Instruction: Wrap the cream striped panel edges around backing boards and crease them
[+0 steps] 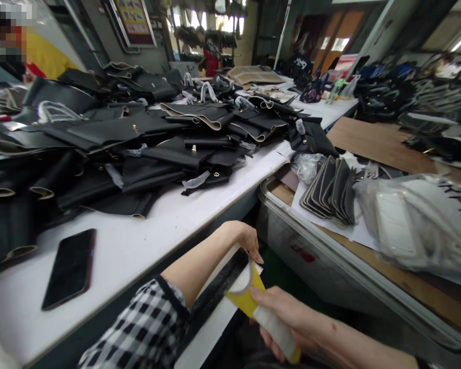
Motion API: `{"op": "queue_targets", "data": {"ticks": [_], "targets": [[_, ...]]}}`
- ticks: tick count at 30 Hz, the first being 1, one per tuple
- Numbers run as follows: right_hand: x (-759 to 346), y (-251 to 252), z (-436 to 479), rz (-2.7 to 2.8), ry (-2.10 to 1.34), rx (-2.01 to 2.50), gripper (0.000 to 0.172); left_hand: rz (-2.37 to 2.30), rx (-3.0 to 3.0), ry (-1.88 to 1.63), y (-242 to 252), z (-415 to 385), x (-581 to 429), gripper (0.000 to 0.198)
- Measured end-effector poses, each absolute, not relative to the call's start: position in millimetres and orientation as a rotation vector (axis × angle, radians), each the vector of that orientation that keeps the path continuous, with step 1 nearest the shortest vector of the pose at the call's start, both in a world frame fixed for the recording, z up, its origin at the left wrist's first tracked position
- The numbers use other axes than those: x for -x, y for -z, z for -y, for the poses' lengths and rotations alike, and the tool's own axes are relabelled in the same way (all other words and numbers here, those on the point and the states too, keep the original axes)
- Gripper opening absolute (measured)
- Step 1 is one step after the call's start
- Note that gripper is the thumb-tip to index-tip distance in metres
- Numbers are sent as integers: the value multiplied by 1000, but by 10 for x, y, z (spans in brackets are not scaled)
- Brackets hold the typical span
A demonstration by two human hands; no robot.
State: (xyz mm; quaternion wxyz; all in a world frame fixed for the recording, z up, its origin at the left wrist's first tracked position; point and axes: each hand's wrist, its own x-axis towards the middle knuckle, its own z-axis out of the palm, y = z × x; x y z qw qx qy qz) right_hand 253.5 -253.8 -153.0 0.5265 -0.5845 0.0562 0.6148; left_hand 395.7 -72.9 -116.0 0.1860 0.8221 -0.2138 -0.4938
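A long piece with black and white bands [215, 312] slants from the lower edge of the view up to the middle, beside the white table. At its far end my left hand [248, 242] bends over it, fingers closed on the end, fingertips partly hidden. My right hand [280, 312] is wrapped around a curled yellow-and-white piece [249, 300], whose upper edge lies against the black-and-white piece. Whether this is a roll or a bent sheet, I cannot tell. A black-and-white checked sleeve covers my left upper forearm.
Black bag parts [100, 133] with plastic-wrapped handles are heaped on the white table [149, 241]. A phone [69, 269] lies near its edge. At right, a large bin [292, 241] bears grey stacked pieces [330, 189] and a plastic-wrapped bundle [422, 220]. People stand farther back.
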Motion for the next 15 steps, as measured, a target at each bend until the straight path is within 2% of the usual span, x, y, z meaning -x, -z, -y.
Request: {"op": "queue_targets", "data": {"ticks": [3,7,9,15], "targets": [[-2386,1494,2711,22,-1309,1489,68,580,-2254,1388,1223,661,-3981,41],[-2502,1518,2754,-188,-766,1632,60,561,-2192,1400,1295,556,-4004,45],[-2652,1602,2659,-246,-619,1585,53,554,-2179,1401,1289,530,-4001,46],[-2871,1902,2452,-170,-722,1657,55,566,-2250,1326,1197,543,-3942,41]]}}
